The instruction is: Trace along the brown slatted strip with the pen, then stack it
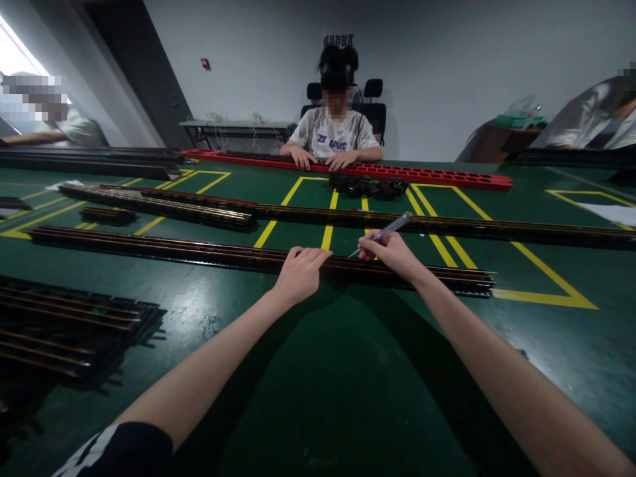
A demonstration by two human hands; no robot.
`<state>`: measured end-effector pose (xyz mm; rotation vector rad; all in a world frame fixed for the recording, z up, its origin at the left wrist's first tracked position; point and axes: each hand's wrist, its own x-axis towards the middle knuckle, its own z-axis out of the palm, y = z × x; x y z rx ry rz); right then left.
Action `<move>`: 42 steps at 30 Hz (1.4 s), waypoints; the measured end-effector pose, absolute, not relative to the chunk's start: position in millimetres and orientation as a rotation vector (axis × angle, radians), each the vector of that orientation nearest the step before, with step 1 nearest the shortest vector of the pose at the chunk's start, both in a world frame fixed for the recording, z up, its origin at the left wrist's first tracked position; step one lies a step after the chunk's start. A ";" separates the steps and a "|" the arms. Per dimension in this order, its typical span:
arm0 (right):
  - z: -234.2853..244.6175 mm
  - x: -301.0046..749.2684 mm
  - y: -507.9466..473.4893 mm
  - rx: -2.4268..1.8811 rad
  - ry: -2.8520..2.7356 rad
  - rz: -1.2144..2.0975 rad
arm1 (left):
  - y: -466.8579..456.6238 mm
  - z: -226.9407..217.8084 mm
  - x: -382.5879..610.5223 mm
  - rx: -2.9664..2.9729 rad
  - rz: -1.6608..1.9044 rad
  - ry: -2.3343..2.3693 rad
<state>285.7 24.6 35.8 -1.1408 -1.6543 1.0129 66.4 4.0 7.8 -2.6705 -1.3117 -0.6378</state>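
Note:
A long dark strip with copper-coloured lines (pixel 199 253) lies across the green table in front of me. My left hand (pixel 299 272) rests on its near edge, fingers curled down onto it. My right hand (pixel 390 251) is closed round a clear-handled screwdriver (pixel 385 232), held like a pen with its tip pointing down at the strip just right of my left hand.
More long strips (pixel 447 225) lie farther back, and a stack of them (pixel 59 328) sits at my left. A person opposite has both hands on a long red tray (pixel 447 177) with dark parts (pixel 368 186) in front. Other people sit far left and far right. Yellow lines mark the table (pixel 318 371).

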 end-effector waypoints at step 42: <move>37.2 283.5 23.3 -1.189 -1.653 0.946 | 2.9 0.9 72.6 -2.497 -0.712 -1.342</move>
